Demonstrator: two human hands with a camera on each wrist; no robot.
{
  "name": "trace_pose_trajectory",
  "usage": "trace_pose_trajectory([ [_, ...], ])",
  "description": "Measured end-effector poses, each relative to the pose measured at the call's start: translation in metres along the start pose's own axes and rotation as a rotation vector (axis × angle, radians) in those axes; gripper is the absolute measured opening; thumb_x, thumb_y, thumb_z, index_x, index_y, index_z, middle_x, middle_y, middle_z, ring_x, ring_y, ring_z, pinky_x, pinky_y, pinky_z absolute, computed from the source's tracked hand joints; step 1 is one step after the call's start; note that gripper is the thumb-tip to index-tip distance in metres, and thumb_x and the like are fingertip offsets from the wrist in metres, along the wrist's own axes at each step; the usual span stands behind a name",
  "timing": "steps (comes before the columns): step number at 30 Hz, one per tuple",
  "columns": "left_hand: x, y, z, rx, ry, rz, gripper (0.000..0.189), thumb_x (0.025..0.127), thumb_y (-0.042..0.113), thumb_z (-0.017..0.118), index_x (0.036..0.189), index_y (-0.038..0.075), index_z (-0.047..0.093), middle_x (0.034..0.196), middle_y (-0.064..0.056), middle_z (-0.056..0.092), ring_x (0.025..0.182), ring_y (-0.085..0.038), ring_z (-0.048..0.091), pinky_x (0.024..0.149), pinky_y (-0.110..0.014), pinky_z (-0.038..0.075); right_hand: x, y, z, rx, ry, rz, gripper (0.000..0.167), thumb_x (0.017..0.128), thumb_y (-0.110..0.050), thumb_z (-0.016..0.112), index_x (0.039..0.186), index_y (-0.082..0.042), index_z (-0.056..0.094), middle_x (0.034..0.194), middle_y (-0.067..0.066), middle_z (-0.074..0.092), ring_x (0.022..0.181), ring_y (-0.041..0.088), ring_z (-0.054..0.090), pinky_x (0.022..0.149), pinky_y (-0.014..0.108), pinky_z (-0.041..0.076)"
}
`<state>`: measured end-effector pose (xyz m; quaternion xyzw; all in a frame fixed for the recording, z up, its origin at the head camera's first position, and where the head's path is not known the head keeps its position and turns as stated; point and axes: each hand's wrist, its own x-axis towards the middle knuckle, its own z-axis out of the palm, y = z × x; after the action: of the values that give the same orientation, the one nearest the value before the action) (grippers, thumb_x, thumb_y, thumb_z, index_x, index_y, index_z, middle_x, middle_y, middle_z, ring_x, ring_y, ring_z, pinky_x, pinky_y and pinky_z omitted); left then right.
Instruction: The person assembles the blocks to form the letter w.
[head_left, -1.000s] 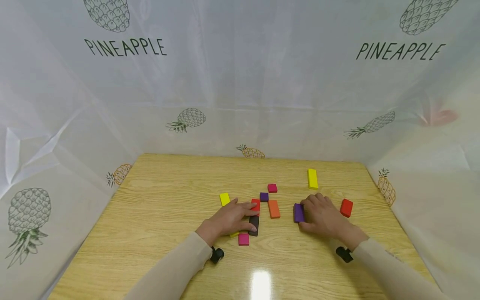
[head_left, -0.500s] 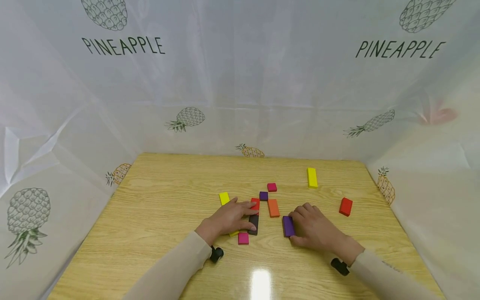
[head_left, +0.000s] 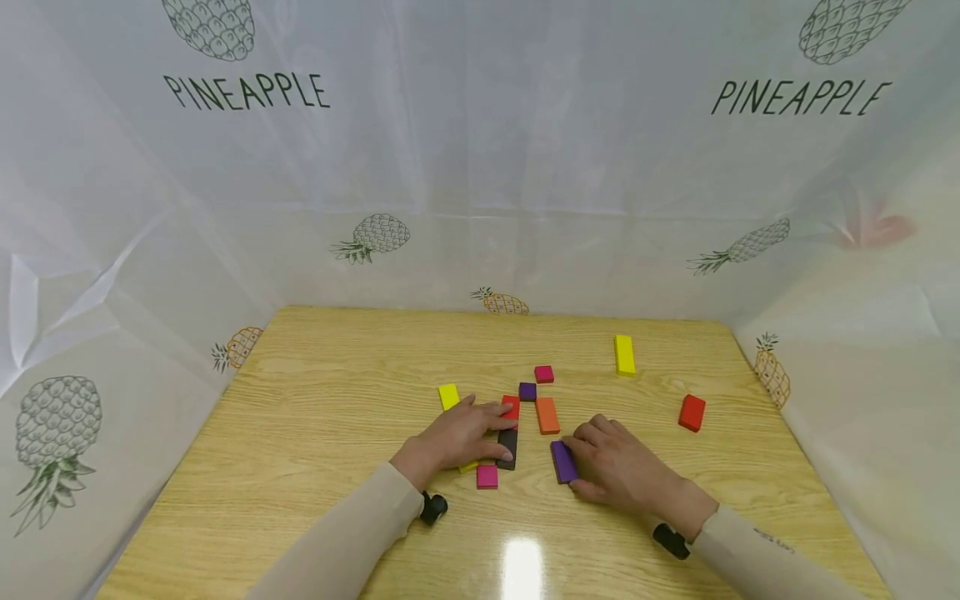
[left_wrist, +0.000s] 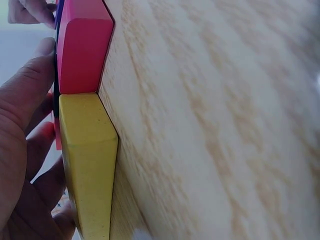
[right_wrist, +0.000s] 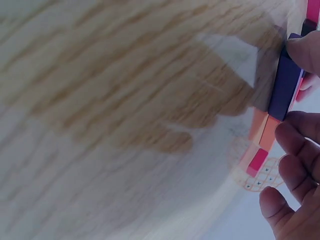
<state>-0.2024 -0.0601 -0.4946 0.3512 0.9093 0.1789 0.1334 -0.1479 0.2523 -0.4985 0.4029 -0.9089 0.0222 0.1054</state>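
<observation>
In the head view my left hand (head_left: 459,435) lies over a group of flat blocks, fingers extended. Its fingertips rest on a red block (head_left: 511,408) and its thumb on a black block (head_left: 508,448). A yellow block (left_wrist: 90,165) runs partly hidden beneath the palm, its end meeting a pink block (left_wrist: 85,52). My right hand (head_left: 622,467) pinches a purple block (head_left: 563,462) between thumb and index finger at its two ends. The right wrist view shows this purple block (right_wrist: 286,82) low over the wood, other fingers loosely bent.
Beyond the hands lie an orange block (head_left: 547,416), a small purple block (head_left: 528,392) and a small pink block (head_left: 544,374). A yellow block (head_left: 625,356) and a red block (head_left: 692,413) lie farther right. A pineapple-print curtain (head_left: 480,167) encloses the wooden table (head_left: 337,358).
My right hand has moved left and toward me with the purple block, bringing it nearer the black block and tilting it slightly. The left hand stays in place.
</observation>
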Motion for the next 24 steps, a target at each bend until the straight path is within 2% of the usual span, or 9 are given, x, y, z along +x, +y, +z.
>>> trace_pose_trajectory([
  [12,0.0000,-0.0009,0.0007,-0.016,0.001,-0.004,0.066,0.095,0.055,0.071,0.152,0.024,0.059,0.166,0.005,0.044,0.156,-0.016,0.038,0.134,-0.053,0.013,0.0041,-0.0023,0.0006,-0.025,0.041,-0.021,0.055,0.090,-0.047,0.082,0.127,-0.008,0.076,0.113,0.000,0.070,0.106,0.018,0.058,0.092,0.040,0.055],
  [24,0.0005,-0.0005,0.0007,-0.010,0.011,0.003,0.065,0.095,0.055,0.071,0.151,0.023,0.060,0.166,0.003,0.045,0.155,-0.017,0.041,0.133,-0.055,0.015,0.0072,-0.0008,0.0039,-0.021,0.028,-0.008,0.054,0.090,-0.047,0.082,0.127,-0.008,0.076,0.113,0.001,0.071,0.107,0.020,0.059,0.094,0.041,0.055],
])
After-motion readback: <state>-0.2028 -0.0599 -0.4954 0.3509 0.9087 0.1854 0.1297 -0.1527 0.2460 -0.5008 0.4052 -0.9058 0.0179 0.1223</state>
